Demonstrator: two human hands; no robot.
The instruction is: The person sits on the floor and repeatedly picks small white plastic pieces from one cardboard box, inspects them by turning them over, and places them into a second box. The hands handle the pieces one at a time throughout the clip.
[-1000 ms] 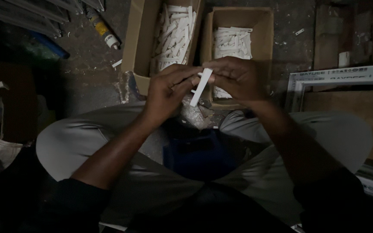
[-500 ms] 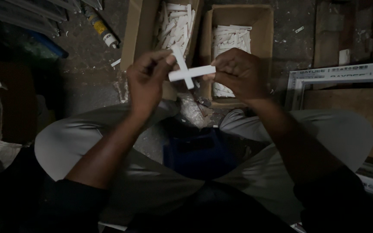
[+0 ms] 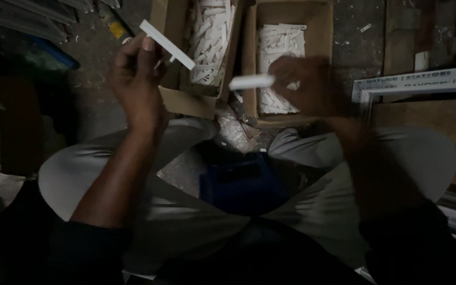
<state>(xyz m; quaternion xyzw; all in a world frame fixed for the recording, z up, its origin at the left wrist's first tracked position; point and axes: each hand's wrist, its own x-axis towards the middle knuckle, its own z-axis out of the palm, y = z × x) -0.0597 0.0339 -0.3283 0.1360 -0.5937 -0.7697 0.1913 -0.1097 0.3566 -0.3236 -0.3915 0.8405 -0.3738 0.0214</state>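
Your left hand [image 3: 135,84] is raised over your left knee, its fingers curled around one white strip [image 3: 165,37], which you pinch near its lower end so that it slants up and away over the flap of the left cardboard box [image 3: 172,21]. Your right hand [image 3: 304,84] is blurred with motion; its fingers close around the end of a second white strip [image 3: 252,82], which lies almost level and points left toward the gap between the two boxes.

Half a second ago the two strips met in front of you, crossed one over the other between both hands. Now they are well apart: the left hand has swung out and up to the left with its strip, and the right hand has stayed near the right cardboard box [image 3: 291,8] with the other. A second ago both hands were pressed together around a single strip.

Both boxes stand open on the dark floor beyond your knees, each filled with more white strips; those in the left box lie jumbled, those in the right lie in a neater stack. A blue stool [image 3: 244,182] shows between your legs. A white frame [image 3: 418,82] lies on the floor at your right.
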